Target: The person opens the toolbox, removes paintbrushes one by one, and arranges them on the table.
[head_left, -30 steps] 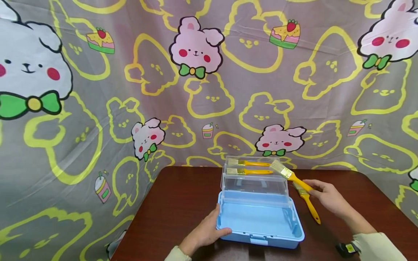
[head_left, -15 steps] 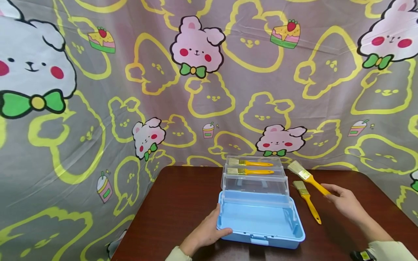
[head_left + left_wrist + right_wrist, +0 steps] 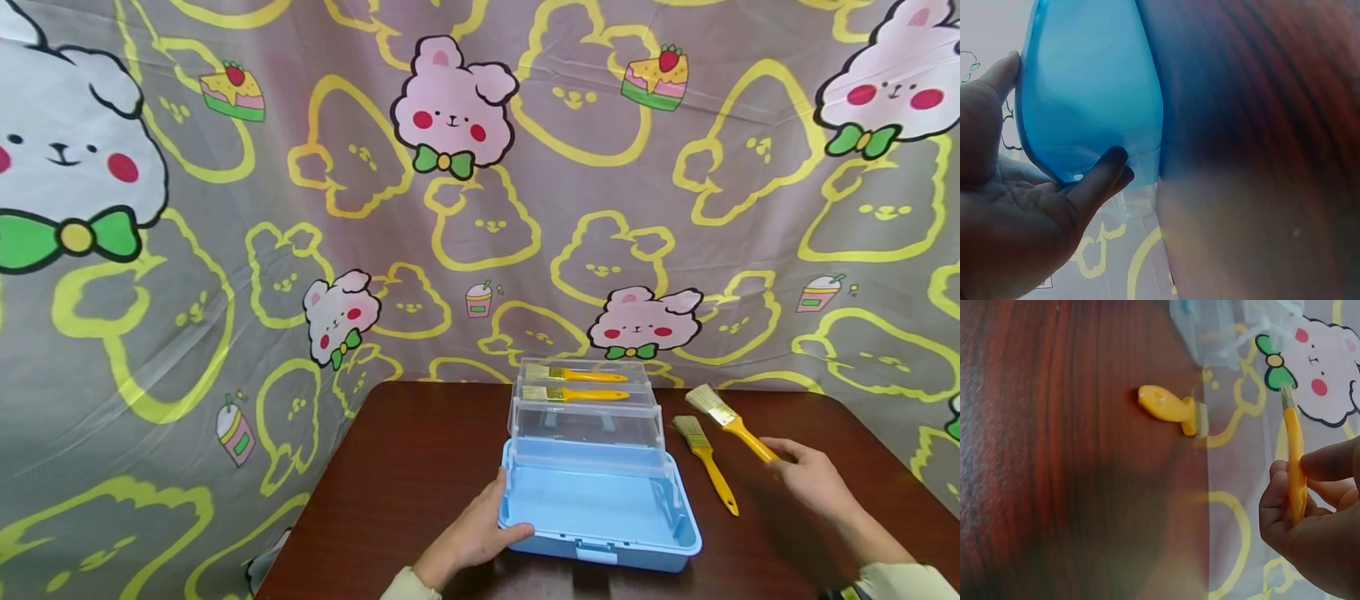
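Risk entry: right hand point(image 3: 813, 482) pinches the yellow-handled flat paintbrush point(image 3: 731, 423) by its handle end only, held above the dark wooden table point(image 3: 420, 467) right of the light-blue plastic toolbox point(image 3: 600, 508) steadied by the left hand point(image 3: 472, 533); brush may slip or tip bristles-down.

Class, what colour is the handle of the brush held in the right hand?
Yellow: the brush handle, held by the right hand, shows best in the head view.

The left hand point(image 3: 1016, 206) cups the blue box's point(image 3: 1088, 94) corner on the table point(image 3: 1260, 125).
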`<state>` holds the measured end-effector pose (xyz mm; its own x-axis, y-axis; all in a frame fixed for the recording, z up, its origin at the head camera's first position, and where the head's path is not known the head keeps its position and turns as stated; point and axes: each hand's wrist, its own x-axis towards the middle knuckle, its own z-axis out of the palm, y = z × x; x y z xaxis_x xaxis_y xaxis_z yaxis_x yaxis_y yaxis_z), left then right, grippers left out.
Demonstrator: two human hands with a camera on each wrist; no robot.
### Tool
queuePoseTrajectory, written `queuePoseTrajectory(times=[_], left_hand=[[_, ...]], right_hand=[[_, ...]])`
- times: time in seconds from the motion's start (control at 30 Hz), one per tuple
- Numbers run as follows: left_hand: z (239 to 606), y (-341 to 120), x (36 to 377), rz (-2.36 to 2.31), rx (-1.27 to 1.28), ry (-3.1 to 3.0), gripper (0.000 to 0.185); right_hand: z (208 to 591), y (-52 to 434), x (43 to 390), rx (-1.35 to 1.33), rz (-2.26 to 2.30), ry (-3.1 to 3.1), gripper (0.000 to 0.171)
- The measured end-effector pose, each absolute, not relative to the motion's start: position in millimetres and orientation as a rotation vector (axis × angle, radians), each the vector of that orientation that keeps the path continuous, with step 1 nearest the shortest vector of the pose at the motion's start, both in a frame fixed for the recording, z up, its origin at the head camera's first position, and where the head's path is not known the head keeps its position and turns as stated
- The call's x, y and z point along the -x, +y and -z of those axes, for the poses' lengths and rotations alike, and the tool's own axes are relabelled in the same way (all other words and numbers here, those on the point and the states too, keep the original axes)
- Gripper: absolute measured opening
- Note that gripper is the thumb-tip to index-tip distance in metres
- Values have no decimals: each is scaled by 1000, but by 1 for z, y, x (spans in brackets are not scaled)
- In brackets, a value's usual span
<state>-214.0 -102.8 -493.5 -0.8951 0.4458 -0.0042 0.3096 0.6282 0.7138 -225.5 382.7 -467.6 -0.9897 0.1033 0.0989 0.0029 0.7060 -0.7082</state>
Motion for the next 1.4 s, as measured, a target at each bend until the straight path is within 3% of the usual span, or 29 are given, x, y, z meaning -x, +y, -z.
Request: queuePoseTrajectory(times=[0.97,1.4], left_hand=[[496,-101,213,-1109,-580,2665,101],[495,-100,211,-1102,-556,2668,102]], right_hand=[[500,408,232,298,-1114,-2879,47],[507,411,231,242,-1069,-2884,47]])
